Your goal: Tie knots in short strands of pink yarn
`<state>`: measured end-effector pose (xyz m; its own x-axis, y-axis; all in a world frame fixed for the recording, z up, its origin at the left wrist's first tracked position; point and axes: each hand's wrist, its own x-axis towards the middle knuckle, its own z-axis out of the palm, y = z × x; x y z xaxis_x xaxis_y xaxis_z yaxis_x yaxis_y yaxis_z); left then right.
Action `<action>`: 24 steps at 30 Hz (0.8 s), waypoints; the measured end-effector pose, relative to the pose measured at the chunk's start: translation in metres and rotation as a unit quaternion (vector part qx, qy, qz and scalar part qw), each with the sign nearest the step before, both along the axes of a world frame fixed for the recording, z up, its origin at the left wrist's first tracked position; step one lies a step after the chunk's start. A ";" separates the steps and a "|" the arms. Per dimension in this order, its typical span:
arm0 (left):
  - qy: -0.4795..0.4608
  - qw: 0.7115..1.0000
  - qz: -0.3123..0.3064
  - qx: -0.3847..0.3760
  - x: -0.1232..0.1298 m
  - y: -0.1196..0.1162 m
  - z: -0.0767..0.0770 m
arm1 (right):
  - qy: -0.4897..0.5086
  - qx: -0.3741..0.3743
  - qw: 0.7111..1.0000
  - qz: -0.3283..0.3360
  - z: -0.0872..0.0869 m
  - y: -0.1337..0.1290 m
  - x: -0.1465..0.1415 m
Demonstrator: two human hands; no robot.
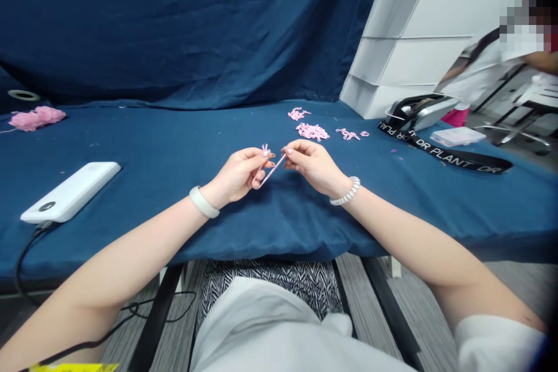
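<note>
Above the front of the table, a thin pink strip [274, 171] runs between my two hands. My left hand [244, 173] is closed in a pinch on one part of it, with short pink ends poking up above the fingertips. The strip loops below those fingers and rises to my right hand [310, 164], whose thumb and fingers pinch its other end. Whether it is yarn or ribbon I cannot tell. Behind my right hand lies a heap of small pink knotted pieces [312, 131], with a smaller pile [298, 113] farther back and several loose pieces [347, 134] to the right.
A white power bank [72, 192] with a black cable lies at the left. Beyond it are a fluffy pink bundle [38, 118] and a tape roll [23, 95]. At the right sit a grey case [421, 111], a black lettered strap [453, 157] and a clear box [457, 136]. Another person is behind.
</note>
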<state>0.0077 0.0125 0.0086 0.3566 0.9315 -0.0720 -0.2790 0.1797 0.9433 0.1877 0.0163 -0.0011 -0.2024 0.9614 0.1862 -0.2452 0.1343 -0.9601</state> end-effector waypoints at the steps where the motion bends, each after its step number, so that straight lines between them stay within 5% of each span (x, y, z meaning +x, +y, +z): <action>1: 0.005 1.000 -0.006 0.003 0.000 0.000 0.000 | -0.001 0.003 1.000 -0.004 0.000 0.000 0.000; 13: 0.052 0.994 -0.093 0.024 0.000 -0.004 -0.002 | 0.016 0.072 0.996 0.042 -0.003 -0.005 -0.002; 24: 0.059 0.993 -0.102 0.010 0.001 -0.010 0.002 | 0.001 0.090 0.995 0.039 -0.002 -0.010 -0.004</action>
<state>0.0089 0.0026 0.0106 0.5285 0.8421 -0.1075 -0.1251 0.2025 0.9712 0.1833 0.0067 -0.0030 -0.2757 0.8939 0.3535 -0.2630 0.2836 -0.9222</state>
